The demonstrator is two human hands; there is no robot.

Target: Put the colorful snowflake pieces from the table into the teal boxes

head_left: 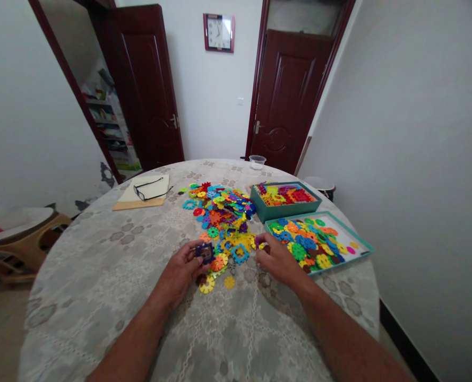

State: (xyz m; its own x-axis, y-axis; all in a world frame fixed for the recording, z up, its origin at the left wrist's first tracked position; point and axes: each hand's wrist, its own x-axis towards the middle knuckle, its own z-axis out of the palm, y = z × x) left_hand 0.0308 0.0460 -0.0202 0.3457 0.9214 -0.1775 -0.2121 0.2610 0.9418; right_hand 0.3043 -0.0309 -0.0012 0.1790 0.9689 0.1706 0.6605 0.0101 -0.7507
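Note:
My left hand (183, 270) is closed on a dark purple square plastic building piece (205, 253) with an open middle, held just above the tabletop. In the fingertips of my right hand (275, 257) is a small purple plastic piece (258, 242), partly covered by the fingers. Between and beyond my hands spreads a pile of colourful toothed and notched plastic pieces (220, 212). A light blue square gear piece (240, 253) lies between the hands. Close to my left hand are a yellow notched disc (207, 285) and a smaller yellow disc (230, 282).
To the right, a shallow tray (357, 239) holds many notched discs. Behind it stands a green-sided box (265, 211) of mostly red and yellow pieces. Black glasses (140, 193) rest on a pad (162, 183) at the left. A clear plastic tub (257, 162) sits at the far edge.

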